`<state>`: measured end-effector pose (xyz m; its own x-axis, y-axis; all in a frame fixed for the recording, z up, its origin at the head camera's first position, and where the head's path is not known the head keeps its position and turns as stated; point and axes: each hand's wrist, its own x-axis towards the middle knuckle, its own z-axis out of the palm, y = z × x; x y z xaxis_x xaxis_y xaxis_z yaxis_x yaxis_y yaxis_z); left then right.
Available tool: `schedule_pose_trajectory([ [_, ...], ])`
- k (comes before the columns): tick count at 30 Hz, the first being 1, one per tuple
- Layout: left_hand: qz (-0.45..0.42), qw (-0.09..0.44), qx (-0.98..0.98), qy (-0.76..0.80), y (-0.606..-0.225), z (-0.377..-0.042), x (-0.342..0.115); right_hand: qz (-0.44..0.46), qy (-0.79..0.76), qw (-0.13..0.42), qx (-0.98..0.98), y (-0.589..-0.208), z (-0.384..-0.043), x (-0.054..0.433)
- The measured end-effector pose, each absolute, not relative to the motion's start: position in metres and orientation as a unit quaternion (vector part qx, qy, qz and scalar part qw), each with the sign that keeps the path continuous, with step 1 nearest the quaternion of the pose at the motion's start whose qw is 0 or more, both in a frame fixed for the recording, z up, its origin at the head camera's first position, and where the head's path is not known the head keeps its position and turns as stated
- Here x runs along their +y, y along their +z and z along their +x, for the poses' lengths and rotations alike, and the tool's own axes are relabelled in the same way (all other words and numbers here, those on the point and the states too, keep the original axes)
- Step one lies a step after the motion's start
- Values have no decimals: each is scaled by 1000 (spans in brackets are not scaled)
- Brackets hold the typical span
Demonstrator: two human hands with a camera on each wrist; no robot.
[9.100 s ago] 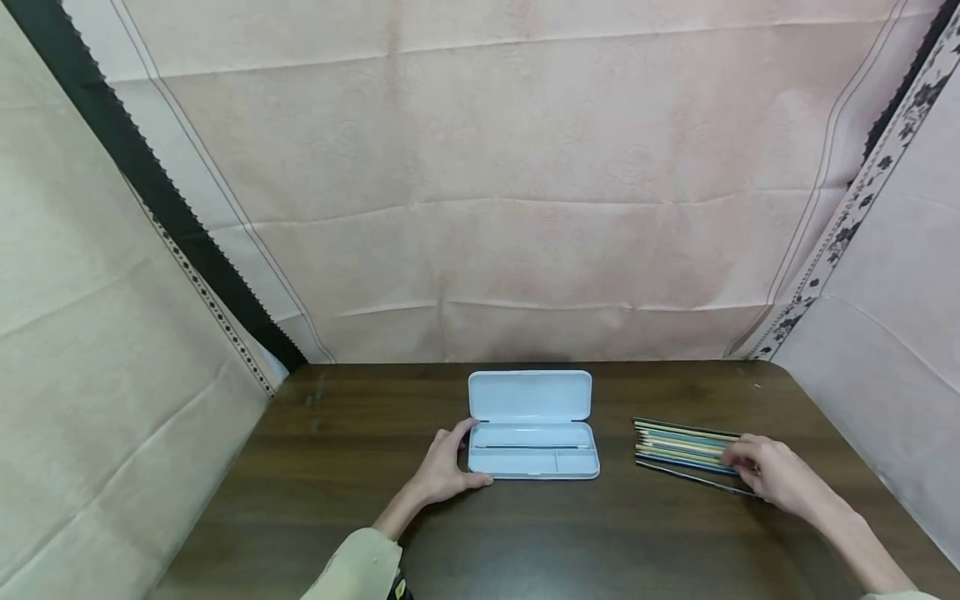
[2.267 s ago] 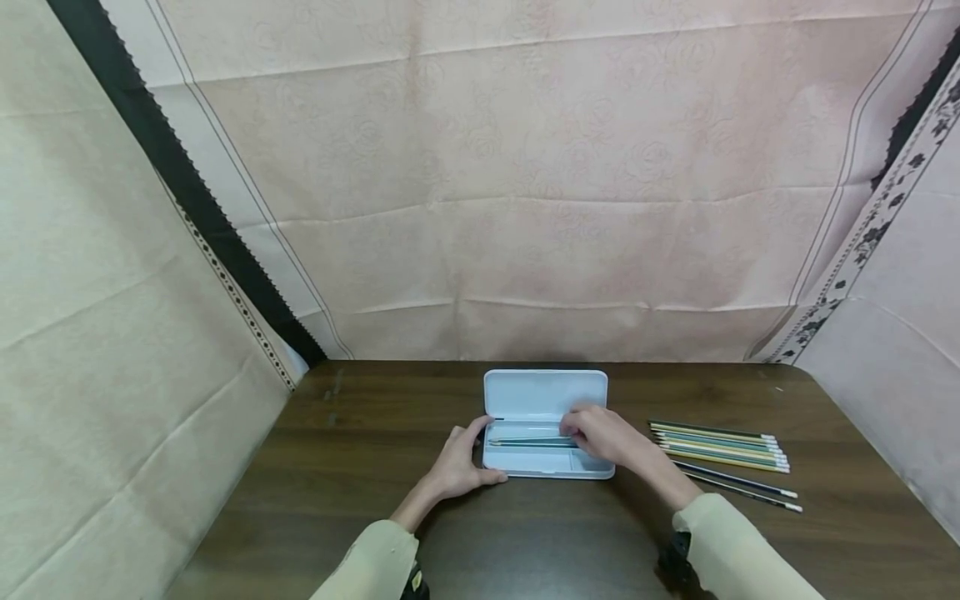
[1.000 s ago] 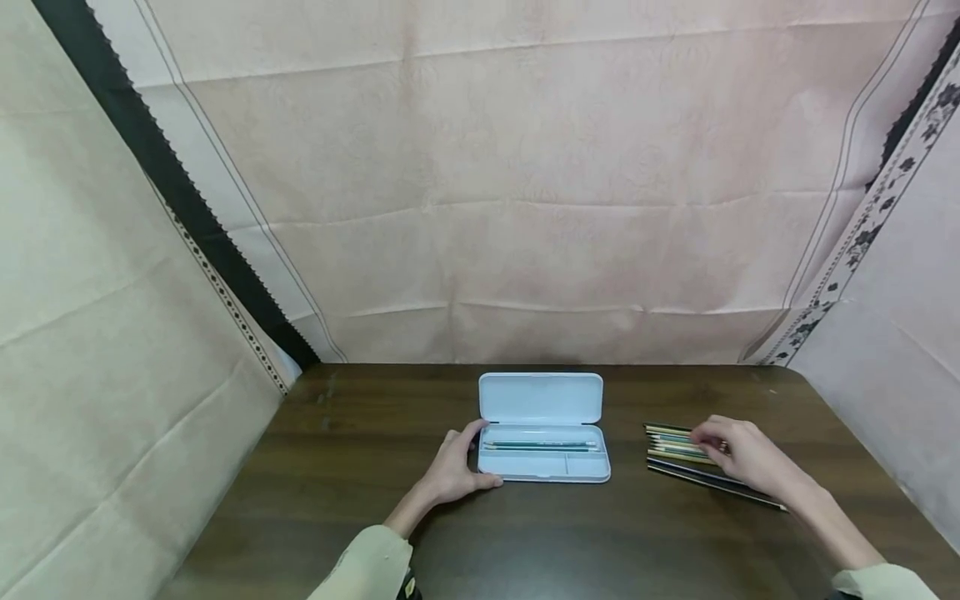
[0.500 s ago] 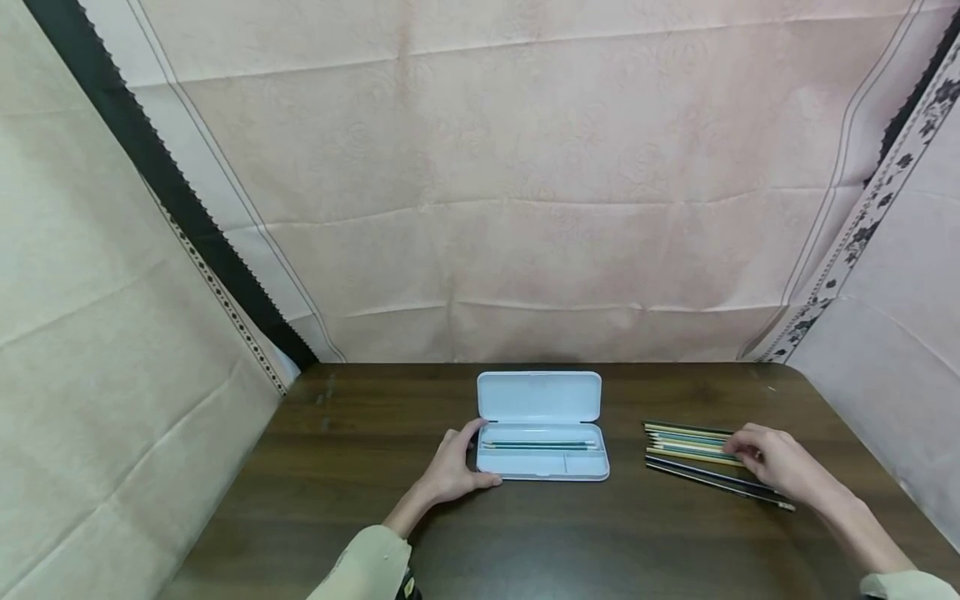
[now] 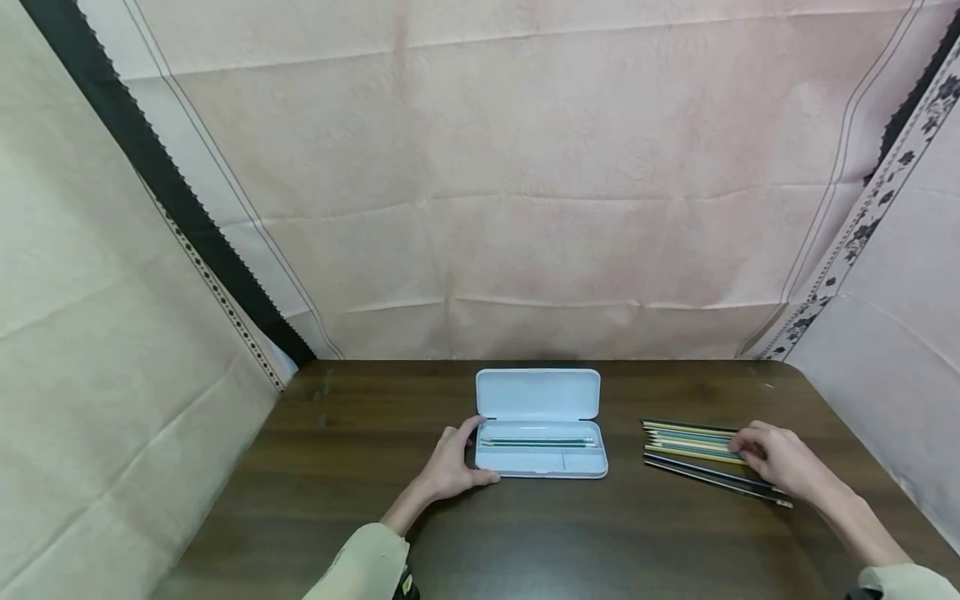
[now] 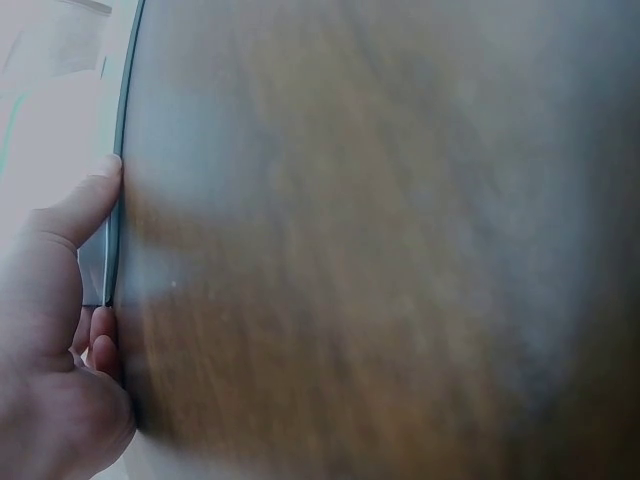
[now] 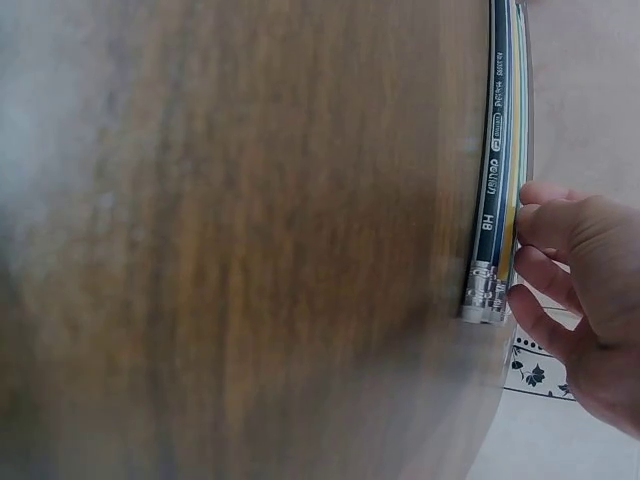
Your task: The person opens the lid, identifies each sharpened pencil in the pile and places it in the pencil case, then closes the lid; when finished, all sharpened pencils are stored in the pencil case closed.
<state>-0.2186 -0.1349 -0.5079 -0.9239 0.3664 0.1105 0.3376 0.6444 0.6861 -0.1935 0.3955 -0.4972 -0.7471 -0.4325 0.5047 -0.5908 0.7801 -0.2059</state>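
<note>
A light blue pencil case (image 5: 517,464) lies with its lid raised on the table. My left hand (image 5: 447,468) grips its left end, thumb on the near edge; in the left wrist view the thumb lies against the case's rim (image 6: 119,130). A few pencils (image 5: 536,442) lie in its long compartment. To the right is a row of green, yellow and pale pencils (image 5: 686,442). My right hand (image 5: 783,462) pinches a pencil there near its right end; the fingers partly hide which one. Dark pencils (image 5: 705,477) lie slightly apart, nearer me; one (image 7: 490,190) reads HB in the right wrist view.
The brown wooden table (image 5: 570,542) runs back to a pale cloth wall (image 5: 525,250). More cloth hangs at the left side (image 5: 112,333) and the right side (image 5: 900,367). The case's small right compartment (image 5: 582,461) shows no pencil.
The case held fewer pencils 9.1 s ago. My right hand was over the case 2.3 s ago, then went right to the pencil row and slid toward their right ends. My left hand stayed.
</note>
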Motion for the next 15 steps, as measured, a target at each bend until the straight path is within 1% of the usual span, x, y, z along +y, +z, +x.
schedule_pose_trajectory([
  [3,196,23,906,374,-507,-219,-135,268,176,206,-924,-496,-193,394],
  [10,197,21,906,374,-507,-220,-135,232,177,137,-947,-491,-191,392],
  [15,195,24,906,376,-508,-220,-135,240,174,144,-944,-491,-192,393],
])
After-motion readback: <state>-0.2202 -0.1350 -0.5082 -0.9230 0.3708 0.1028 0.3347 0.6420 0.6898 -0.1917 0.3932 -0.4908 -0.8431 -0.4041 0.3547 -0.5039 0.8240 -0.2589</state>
